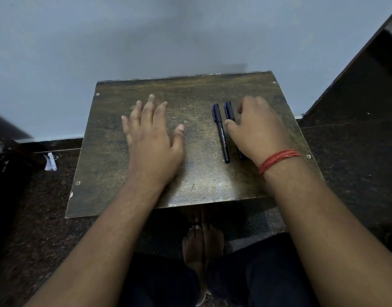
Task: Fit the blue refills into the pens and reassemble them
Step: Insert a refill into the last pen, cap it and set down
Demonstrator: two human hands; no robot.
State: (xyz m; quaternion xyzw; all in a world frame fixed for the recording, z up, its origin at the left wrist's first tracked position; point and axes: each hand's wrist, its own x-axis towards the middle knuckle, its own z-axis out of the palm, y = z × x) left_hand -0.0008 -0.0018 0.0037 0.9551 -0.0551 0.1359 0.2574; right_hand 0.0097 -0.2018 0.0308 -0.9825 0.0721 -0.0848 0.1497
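Two capped black pens with blue trim lie side by side on a small worn wooden table [197, 180]. The left pen [221, 134] lies free, with white print along its barrel. The right pen [229, 110] is partly hidden under my right hand [259, 131]; only its cap and a bit of its near end show. My thumb lies against its barrel and my curled fingers sit on its other side, pinching it as it rests on the table. My left hand [153, 138] lies flat on the tabletop, fingers spread, well left of both pens. No loose refill is in view.
The table stands against a pale blue wall. Dark speckled floor surrounds it, with a dark piece of furniture [368, 85] at the right and a scrap of white paper [50, 161] on the floor at the left. My feet [202, 244] are below the table's near edge.
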